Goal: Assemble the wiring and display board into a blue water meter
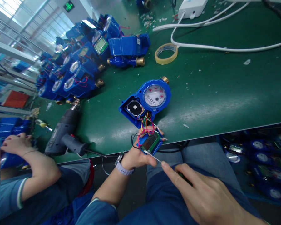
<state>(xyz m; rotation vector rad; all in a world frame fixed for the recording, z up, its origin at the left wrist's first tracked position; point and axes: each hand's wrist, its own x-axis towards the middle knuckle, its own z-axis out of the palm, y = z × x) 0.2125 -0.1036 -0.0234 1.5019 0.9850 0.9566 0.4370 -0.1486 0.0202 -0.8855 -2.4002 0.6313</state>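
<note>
My left hand point(139, 157) is closed around a small display circuit board point(151, 141) in a blue frame, tilted over the bench's front edge. My right hand point(201, 190) grips a screwdriver point(156, 158), its handle mostly hidden in the fingers. The thin metal shaft reaches the board's near left corner; whether the tip touches cannot be made out. Coloured wires point(146, 125) run from the board to an opened blue water meter point(155, 95) lying on the green bench. Its round dial faces up, and a black round part point(134, 107) shows in the open compartment.
Several blue water meters point(77, 75) are piled at the back left. A heat gun point(65, 131) lies left of my arm, near a co-worker's hand point(16, 143). Yellow tape point(166, 53) and a white cable point(213, 47) lie behind. More meters point(269, 168) sit low at right.
</note>
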